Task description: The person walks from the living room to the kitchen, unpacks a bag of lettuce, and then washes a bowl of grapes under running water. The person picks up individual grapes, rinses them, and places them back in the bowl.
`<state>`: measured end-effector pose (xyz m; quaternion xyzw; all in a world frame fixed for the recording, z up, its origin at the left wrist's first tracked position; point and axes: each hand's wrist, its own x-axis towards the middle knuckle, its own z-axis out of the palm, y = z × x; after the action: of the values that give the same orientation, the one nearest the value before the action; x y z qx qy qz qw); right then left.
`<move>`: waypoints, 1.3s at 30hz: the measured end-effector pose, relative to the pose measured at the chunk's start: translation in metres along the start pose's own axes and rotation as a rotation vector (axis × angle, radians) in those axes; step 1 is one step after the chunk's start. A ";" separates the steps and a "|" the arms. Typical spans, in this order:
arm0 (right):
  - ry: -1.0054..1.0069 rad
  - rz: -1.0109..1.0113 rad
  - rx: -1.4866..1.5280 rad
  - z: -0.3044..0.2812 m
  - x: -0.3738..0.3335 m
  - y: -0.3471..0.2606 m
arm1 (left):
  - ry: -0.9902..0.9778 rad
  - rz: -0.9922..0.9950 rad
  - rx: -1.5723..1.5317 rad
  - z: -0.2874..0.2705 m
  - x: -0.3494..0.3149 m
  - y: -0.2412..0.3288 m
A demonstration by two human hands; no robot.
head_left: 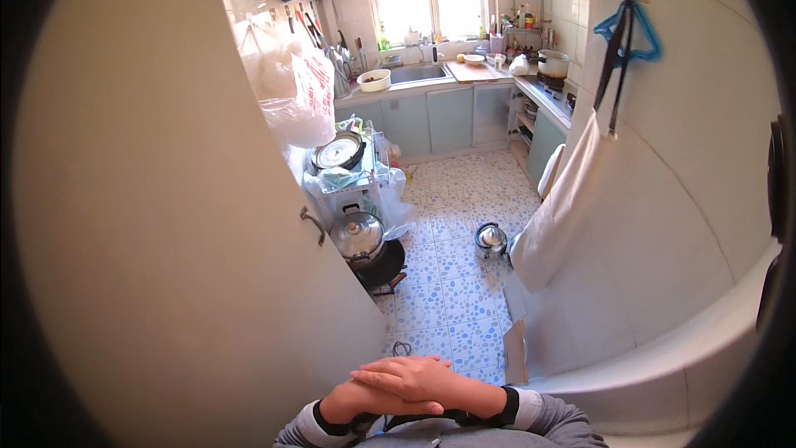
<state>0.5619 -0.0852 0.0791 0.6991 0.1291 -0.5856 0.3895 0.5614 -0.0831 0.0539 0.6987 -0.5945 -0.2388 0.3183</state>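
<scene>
My two hands lie one over the other at the bottom of the view, in front of my body. On top, my right hand (410,377) rests with its fingers stretched flat across the back of the other. Beneath it, my left hand (355,399) is partly covered; the fingers that show past the right hand look straight. Neither hand holds anything that I can see. A dark cable loop (401,349) lies on the tiled floor (448,261) just beyond them.
A door with a handle (313,226) stands at left. Beyond it, a lidded pot (357,236) sits by a rack. A kettle (492,239) stands on the floor, near a hanging apron (572,191). At the back are a sink (417,73) and a stove pot (553,63).
</scene>
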 end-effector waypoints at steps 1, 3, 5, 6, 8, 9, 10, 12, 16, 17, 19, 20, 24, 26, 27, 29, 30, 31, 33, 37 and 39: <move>-0.058 0.034 -0.024 -0.004 0.007 0.015 | 0.009 -0.008 -0.006 -0.011 0.008 -0.011; -0.172 0.119 -0.059 -0.013 0.029 0.050 | 0.031 -0.023 0.000 -0.032 0.029 -0.035; -0.355 0.226 -0.127 -0.022 0.057 0.083 | 0.042 -0.029 -0.001 -0.052 0.052 -0.063; -0.115 0.101 0.046 -0.025 0.076 0.101 | 0.041 -0.026 -0.005 -0.062 0.064 -0.080; 0.661 -0.301 0.491 0.001 0.128 0.153 | 0.035 -0.012 -0.014 -0.083 0.090 -0.117; 1.055 -0.497 0.694 0.016 0.152 0.180 | 0.032 -0.003 -0.018 -0.095 0.103 -0.136; 1.451 -0.695 0.882 0.026 0.173 0.207 | 0.027 0.010 -0.025 -0.106 0.117 -0.156; 1.844 -0.877 1.049 0.014 0.202 0.246 | 0.012 0.035 -0.034 -0.136 0.147 -0.194; 1.834 -0.713 1.042 -0.021 0.239 0.343 | -0.027 0.092 -0.059 -0.205 0.214 -0.260; 1.844 -0.692 1.068 -0.030 0.247 0.366 | -0.049 0.105 -0.061 -0.221 0.231 -0.275; 1.879 -0.718 1.211 -0.044 0.262 0.405 | -0.102 0.118 -0.070 -0.252 0.264 -0.302; 1.902 -0.680 1.253 -0.048 0.269 0.420 | -0.135 0.125 -0.079 -0.265 0.279 -0.314; 1.904 -0.626 1.359 -0.064 0.304 0.491 | -0.187 0.137 -0.100 -0.312 0.331 -0.361; 1.904 -0.702 1.437 -0.075 0.326 0.529 | -0.137 0.122 -0.057 -0.333 0.358 -0.388; 1.903 -0.729 1.435 -0.082 0.339 0.549 | -0.102 0.104 -0.024 -0.344 0.372 -0.403; 1.910 -0.803 1.439 -0.097 0.364 0.591 | -0.026 0.101 0.063 -0.363 0.398 -0.431; 1.895 -0.813 1.433 -0.103 0.372 0.612 | -0.012 0.076 0.055 -0.375 0.413 -0.441; 1.879 -0.816 1.437 -0.108 0.379 0.632 | -0.005 0.054 0.050 -0.388 0.427 -0.449; 1.874 -0.851 1.452 -0.117 0.389 0.674 | -0.007 -0.018 0.051 -0.415 0.454 -0.462; 1.857 -0.847 1.394 -0.140 0.413 0.754 | 0.064 -0.085 0.137 -0.460 0.506 -0.492; 1.856 -0.915 1.388 -0.149 0.427 0.786 | 0.070 -0.128 0.093 -0.477 0.524 -0.509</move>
<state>1.2894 -0.6206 -0.0023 0.7973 0.2503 0.1027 -0.5395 1.3406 -0.4758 0.0327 0.7571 -0.5476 -0.2061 0.2905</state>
